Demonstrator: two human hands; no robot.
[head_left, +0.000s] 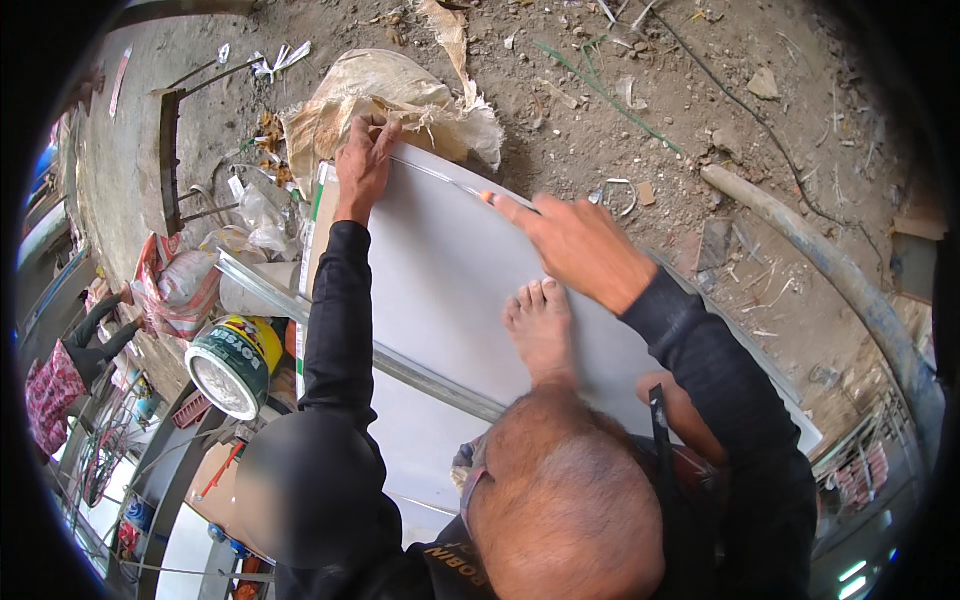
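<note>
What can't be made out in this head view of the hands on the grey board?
- Tool in the right hand: only an orange tip shows; the fingers cover the rest.
- Flat pale grey board: its near end is hidden behind the person's head and shoulders.
- Left hand: its palm side, pressed on the board's far corner, is unseen.

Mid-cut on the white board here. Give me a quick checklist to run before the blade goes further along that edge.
1. Left hand steadies the white board at its far corner: ok.
2. Right hand grips the cutter at the far edge: ok.
3. Bare foot pins the board: ok.
4. Left fingers off the scored line: cannot tell.
5. Blade out: cannot tell.
6. Sack clear of the edge: not ok, it touches.
</note>
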